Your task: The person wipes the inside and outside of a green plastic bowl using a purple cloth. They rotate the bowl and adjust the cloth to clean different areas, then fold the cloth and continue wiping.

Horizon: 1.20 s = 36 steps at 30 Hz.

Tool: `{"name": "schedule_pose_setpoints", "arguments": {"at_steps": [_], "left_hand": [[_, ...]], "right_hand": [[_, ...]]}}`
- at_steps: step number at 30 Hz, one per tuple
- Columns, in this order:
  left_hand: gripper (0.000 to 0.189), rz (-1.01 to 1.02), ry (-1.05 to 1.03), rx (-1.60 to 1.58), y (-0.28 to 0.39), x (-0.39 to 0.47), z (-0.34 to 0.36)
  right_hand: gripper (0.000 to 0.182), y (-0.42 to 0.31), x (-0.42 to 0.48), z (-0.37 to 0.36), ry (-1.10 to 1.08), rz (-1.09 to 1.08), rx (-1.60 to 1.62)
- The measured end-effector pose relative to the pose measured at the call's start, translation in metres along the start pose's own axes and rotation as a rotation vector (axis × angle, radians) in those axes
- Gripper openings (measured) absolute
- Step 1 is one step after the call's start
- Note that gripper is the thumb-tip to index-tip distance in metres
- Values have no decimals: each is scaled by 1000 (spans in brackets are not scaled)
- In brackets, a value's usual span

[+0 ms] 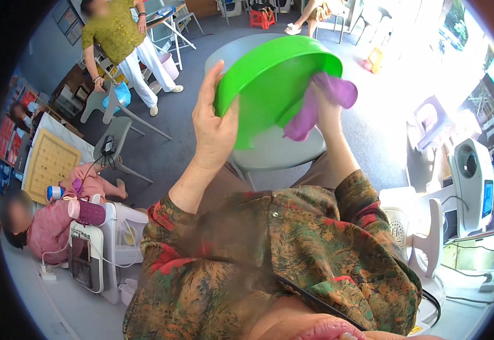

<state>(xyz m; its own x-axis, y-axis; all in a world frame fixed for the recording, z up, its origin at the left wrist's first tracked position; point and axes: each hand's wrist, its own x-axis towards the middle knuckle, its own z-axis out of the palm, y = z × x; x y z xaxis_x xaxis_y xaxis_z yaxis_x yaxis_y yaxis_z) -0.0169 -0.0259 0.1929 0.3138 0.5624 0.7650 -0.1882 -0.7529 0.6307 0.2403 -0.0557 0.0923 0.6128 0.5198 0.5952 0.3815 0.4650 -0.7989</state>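
Observation:
A bright green plastic basin (272,63) is held up and tilted on its side in front of me, above the grey seat of a plastic chair (279,148). My left hand (217,123) grips the basin's left rim, thumb and fingers on either side of the wall. In my right hand (328,110) is a purple cloth (304,117), bunched up against the inside of the basin near its right wall. The cloth hides part of the right hand's fingers and some of the basin's inner surface.
A person (117,46) stands at the upper left with a hand on a grey chair (111,102). Another person in pink (49,229) sits at the left beside a board-game table (53,161). A white device with a screen (472,182) stands at the right.

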Motion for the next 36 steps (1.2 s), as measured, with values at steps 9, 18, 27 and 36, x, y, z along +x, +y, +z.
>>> {"name": "schedule_pose_setpoints", "arguments": {"at_steps": [9, 18, 27, 36], "left_hand": [[53, 65, 66, 13, 5, 1, -14], [53, 173, 172, 84, -6, 5, -21], [51, -69, 114, -22, -64, 6, -25], [69, -91, 73, 147, -46, -25, -34]], "right_hand": [[37, -14, -62, 65, 150, 598, 755], [37, 10, -70, 48, -41, 523, 562], [36, 2, -46, 16, 38, 304, 291], [40, -8, -22, -7, 140, 260, -256]]}}
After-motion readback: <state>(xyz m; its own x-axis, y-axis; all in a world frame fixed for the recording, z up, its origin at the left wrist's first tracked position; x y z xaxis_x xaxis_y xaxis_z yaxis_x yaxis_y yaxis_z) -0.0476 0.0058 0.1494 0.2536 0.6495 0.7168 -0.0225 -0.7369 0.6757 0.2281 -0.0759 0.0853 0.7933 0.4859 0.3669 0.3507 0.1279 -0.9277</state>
